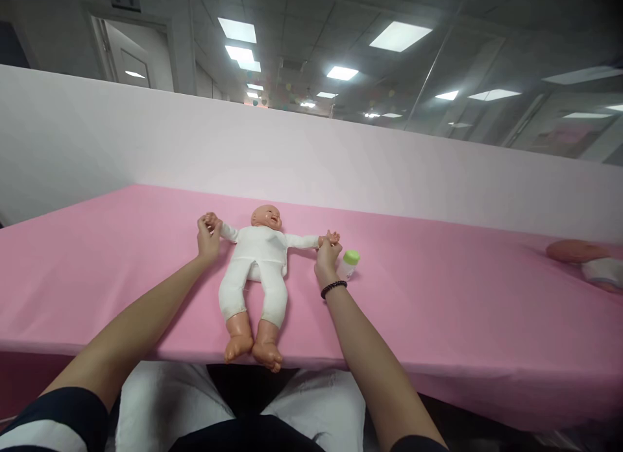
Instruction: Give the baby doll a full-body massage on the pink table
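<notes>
A baby doll (260, 251) with a white cloth body lies on its back on the pink-covered table (452, 296), its feet at the near edge. Both its arms are stretched out sideways. My left hand (209, 237) is closed around the doll's hand on the left. On the other side, my right hand (328, 257) grips the doll's other wrist, and the small plastic fingers show above my own. Just right of my right wrist stands a small white bottle with a green cap (349, 264), partly behind my hand.
A second doll (581, 252) lies at the far right of the table, cut off by the frame edge. Behind the table runs a low white partition (311, 157) with glass above it. My legs are under the near edge.
</notes>
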Available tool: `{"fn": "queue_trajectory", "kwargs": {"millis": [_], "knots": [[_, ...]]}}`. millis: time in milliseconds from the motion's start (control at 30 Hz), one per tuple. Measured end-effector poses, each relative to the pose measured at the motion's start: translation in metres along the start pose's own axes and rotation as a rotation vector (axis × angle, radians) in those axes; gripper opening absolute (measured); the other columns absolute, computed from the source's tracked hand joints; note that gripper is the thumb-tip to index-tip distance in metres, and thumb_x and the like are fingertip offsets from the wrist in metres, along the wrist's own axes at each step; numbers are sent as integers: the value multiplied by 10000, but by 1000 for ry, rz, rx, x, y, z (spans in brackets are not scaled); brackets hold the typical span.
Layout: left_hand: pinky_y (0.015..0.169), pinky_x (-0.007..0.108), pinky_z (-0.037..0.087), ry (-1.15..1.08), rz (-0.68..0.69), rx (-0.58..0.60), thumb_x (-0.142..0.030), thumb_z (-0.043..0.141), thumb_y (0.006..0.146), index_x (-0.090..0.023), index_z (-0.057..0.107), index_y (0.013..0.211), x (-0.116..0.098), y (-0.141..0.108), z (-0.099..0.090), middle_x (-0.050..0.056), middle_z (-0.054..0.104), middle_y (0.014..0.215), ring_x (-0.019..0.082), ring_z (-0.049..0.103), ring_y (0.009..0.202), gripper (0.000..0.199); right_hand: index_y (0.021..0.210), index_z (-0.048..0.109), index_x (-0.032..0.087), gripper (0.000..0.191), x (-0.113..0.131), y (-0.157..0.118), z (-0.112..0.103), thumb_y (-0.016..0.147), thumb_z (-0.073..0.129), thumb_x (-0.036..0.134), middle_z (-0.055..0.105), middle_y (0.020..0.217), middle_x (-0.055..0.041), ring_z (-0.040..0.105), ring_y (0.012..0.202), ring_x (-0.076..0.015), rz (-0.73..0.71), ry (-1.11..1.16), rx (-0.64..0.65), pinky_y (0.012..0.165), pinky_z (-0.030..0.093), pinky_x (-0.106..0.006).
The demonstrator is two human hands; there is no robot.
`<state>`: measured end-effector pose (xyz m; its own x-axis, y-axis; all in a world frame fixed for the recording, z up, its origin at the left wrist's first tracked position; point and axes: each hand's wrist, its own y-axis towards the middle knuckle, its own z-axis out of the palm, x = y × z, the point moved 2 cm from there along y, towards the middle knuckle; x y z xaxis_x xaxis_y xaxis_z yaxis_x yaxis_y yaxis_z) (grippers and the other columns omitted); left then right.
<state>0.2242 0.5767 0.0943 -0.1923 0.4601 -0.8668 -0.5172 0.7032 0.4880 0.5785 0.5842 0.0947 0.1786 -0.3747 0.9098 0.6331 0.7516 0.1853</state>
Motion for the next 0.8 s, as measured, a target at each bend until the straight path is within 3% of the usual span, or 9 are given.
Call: {"fn": "queue_trajectory", "kwargs": {"millis": [67, 100, 200, 267, 367, 467, 567, 700, 800], "knots": [[1040, 421, 494, 115, 252, 229, -337, 616, 913, -238, 535, 1287, -16, -15, 9, 99, 631, 1269, 243, 626, 1144, 396, 1222, 473, 194, 381, 15, -18, 7, 875, 570, 320, 559, 1387, -142, 584, 1235, -176, -185, -4, 75, 1041, 494, -365], [1063, 445, 482, 177, 343, 340, -353, 606, 916, -233, 565, 1295, -22, -22, 14, 104, 647, 1274, 260, 624, 1167, 400, 1222, 487, 195, 367, 23, -29, 12, 890, 576, 324, 568, 1389, -138, 583, 1244, -178, -301, -23, 174, 1056, 482, -364], [1105, 494, 450, 341, 541, 586, -383, 558, 932, -235, 657, 1245, -29, -36, 25, 110, 676, 1281, 294, 604, 1225, 361, 1194, 570, 215, 292, 35, -62, 24, 913, 578, 293, 654, 1273, -104, 617, 1186, -202, -607, -221, 629, 1065, 476, -388], [1111, 491, 448, 383, 626, 656, -387, 505, 957, -251, 689, 1214, -29, -39, 30, 100, 668, 1316, 287, 591, 1252, 344, 1169, 621, 221, 278, 33, -77, 29, 896, 571, 227, 685, 1205, -93, 628, 1150, -223, -742, -403, 900, 1067, 474, -414], [1099, 482, 459, 412, 670, 672, -388, 470, 979, -251, 699, 1203, -29, -37, 31, 103, 663, 1325, 281, 598, 1238, 349, 1203, 630, 210, 344, 25, -83, 31, 884, 515, 151, 680, 1217, -99, 611, 1173, -238, -813, -526, 1031, 1071, 468, -441], [1088, 475, 458, 423, 627, 651, -394, 488, 976, -245, 678, 1218, -30, -36, 29, 117, 667, 1289, 288, 601, 1215, 342, 1235, 614, 213, 346, 25, -79, 30, 905, 517, 175, 672, 1241, -97, 605, 1188, -231, -766, -481, 951, 1072, 466, -437], [1060, 476, 466, 386, 521, 560, -400, 553, 947, -229, 618, 1240, -30, -36, 26, 123, 667, 1217, 289, 611, 1149, 345, 1222, 593, 215, 293, 31, -71, 28, 937, 549, 266, 676, 1232, -88, 623, 1170, -205, -648, -299, 769, 1074, 468, -409], [1045, 435, 468, 162, 304, 315, -344, 565, 945, -219, 474, 1242, -17, -25, 23, 112, 605, 1229, 237, 596, 1121, 335, 1217, 519, 192, 336, 29, -45, 22, 928, 572, 355, 612, 1355, -123, 598, 1243, -182, -404, -35, 366, 1093, 462, -383], [1005, 394, 487, 14, 5, 60, -286, 551, 952, -231, 401, 1140, 4, -7, 16, 102, 563, 1201, 206, 581, 1107, 247, 1221, 491, 182, 361, 12, -17, 8, 906, 535, 353, 570, 1386, -154, 601, 1224, -184, -160, 3, 56, 1028, 511, -383]]}}
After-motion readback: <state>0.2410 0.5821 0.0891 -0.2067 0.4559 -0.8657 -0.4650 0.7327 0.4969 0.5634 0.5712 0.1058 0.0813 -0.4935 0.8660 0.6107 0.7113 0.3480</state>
